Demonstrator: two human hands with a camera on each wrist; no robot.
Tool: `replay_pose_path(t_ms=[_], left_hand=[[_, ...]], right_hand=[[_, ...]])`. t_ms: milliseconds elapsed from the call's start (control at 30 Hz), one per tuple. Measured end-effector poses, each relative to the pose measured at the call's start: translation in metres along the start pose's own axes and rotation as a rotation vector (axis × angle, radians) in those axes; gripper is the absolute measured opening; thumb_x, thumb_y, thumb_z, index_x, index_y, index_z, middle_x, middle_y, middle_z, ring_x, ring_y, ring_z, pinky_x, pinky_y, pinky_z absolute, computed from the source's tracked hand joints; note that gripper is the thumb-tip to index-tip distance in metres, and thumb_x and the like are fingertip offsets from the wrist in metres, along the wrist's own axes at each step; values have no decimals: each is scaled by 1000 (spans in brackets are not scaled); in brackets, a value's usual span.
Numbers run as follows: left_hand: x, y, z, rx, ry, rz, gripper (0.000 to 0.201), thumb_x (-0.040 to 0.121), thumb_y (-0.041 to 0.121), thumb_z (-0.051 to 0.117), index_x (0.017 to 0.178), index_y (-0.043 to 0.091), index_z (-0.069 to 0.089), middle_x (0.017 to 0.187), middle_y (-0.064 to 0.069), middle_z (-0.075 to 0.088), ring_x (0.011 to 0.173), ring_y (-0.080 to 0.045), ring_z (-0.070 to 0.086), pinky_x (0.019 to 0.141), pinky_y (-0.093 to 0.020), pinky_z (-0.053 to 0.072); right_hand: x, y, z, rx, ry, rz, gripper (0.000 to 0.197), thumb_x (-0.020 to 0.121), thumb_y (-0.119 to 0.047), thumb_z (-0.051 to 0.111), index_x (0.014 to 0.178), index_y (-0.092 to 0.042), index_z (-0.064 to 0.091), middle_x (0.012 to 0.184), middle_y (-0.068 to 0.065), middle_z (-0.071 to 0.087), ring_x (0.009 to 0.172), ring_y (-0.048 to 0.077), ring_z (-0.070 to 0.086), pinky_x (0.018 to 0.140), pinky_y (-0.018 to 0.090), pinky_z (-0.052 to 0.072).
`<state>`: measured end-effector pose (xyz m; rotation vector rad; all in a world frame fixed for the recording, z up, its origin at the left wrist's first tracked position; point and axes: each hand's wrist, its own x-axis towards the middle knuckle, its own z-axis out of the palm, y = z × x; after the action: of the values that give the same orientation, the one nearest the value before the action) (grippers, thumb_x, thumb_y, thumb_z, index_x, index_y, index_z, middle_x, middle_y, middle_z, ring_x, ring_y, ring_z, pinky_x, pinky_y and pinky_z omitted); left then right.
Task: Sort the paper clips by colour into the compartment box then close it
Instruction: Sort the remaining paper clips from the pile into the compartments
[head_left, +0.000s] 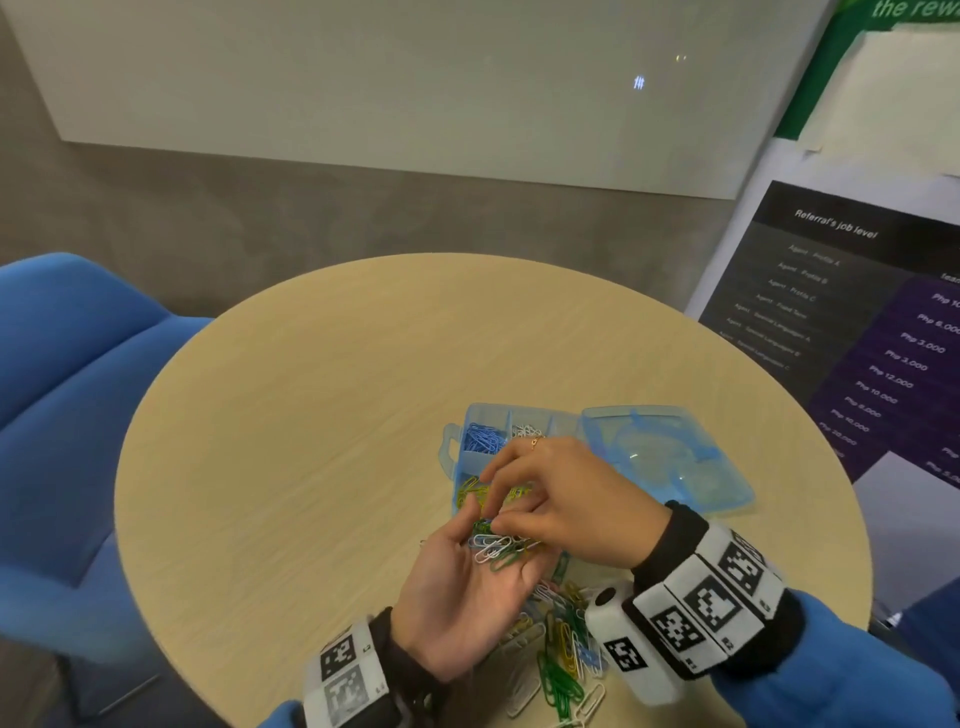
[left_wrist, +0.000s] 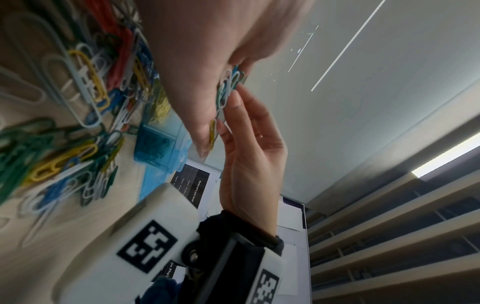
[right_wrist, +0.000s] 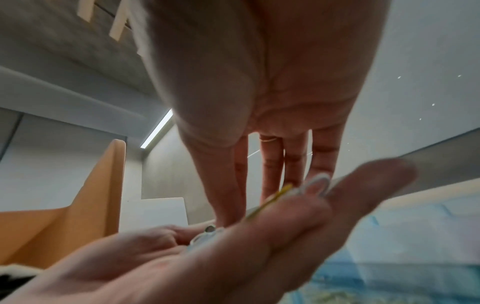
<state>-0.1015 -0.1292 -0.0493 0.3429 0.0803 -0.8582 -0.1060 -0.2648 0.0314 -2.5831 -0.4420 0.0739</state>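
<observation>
Pale-blue translucent plastic: one compartment box (head_left: 460, 457) on the round wooden table (head_left: 291, 415), lid (head_left: 670, 457) swung open flat to its right. Three compartments visible along the far row, holding blue clips (head_left: 483, 439) at the left, white clips (head_left: 527, 430) in the middle, nothing discernible in the third. Nearer row mostly covered by the hands; yellow clips (head_left: 470, 491) showing in its left compartment.

Two hands, both above the near edge of the box. Left hand (head_left: 462, 587) palm up, fingers relaxed and slightly cupped, carrying a small bunch of clips (head_left: 498, 551), white and green mixed, too tangled to count. Right hand (head_left: 566, 499) palm down over it, thumb and forefinger pressed together on a clip in that bunch, other fingers fanned out; one thin ring (head_left: 535, 443) on a finger. From the right wrist, one yellow clip (right_wrist: 270, 200) seen edge-on between the two hands.

One loose pile (head_left: 558, 644) of unsorted clips on the table near the front edge: green, yellow, white, blue, and, seen from the left wrist, red (left_wrist: 116, 47). Count impossible, partly blocked by both wrists and the white wrist cameras.

Around: one blue chair (head_left: 67, 415) at the left, one whiteboard (head_left: 415, 88) on the wall, one printed poster (head_left: 841, 322) at the right, cut off by the frame edge, small text hard to read.
</observation>
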Motion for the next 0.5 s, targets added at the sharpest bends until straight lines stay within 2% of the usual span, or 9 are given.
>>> replay_pose_path(t_ms=[67,133,200,300,400,500], left_hand=[[-1,-1,0,-10,22,-1,68,105,41,24,115,-12,65,138,-28,52,135,-33,46,123,-39,16],[-3,-1,2,-49,-1,-2,65,104,39,27,112,-12,66,134,-28,55,128,-32,52,121,-40,21],[-3,-1,2,-79,-11,-23,61,105,37,30,117,-12,63,134,-26,56,124,-32,56,117,-43,30],[-5,-1,7,-107,-16,-45,56,104,35,32,126,-11,56,134,-28,55,121,-36,58,104,-53,42],[-5,-2,9,-141,-34,-48,57,103,34,34,121,-14,59,130,-31,57,114,-41,62,95,-62,42],[-5,-2,9,-164,-52,-59,55,103,35,35,119,-9,64,130,-27,59,114,-39,63,99,-61,40]], right_hand=[[2,-1,-2,3,-11,-5,4,80,-21,74,80,-25,73,101,-7,63,96,6,59,87,33,48],[2,-3,-5,16,-36,-2,3,79,-18,73,80,-21,73,93,-5,61,88,7,58,80,31,49],[3,-3,-7,25,-52,-10,3,79,-17,73,81,-19,74,87,-6,60,82,7,58,71,23,48],[3,-1,-9,51,-46,-25,4,80,-15,72,80,-18,74,85,-6,64,78,6,59,64,11,41],[3,-1,-13,51,-44,-24,2,82,-15,71,83,-16,71,77,-11,64,70,0,58,61,9,39],[3,0,-13,57,-82,-42,7,82,-14,71,87,-17,69,79,-10,64,75,7,60,63,10,41]])
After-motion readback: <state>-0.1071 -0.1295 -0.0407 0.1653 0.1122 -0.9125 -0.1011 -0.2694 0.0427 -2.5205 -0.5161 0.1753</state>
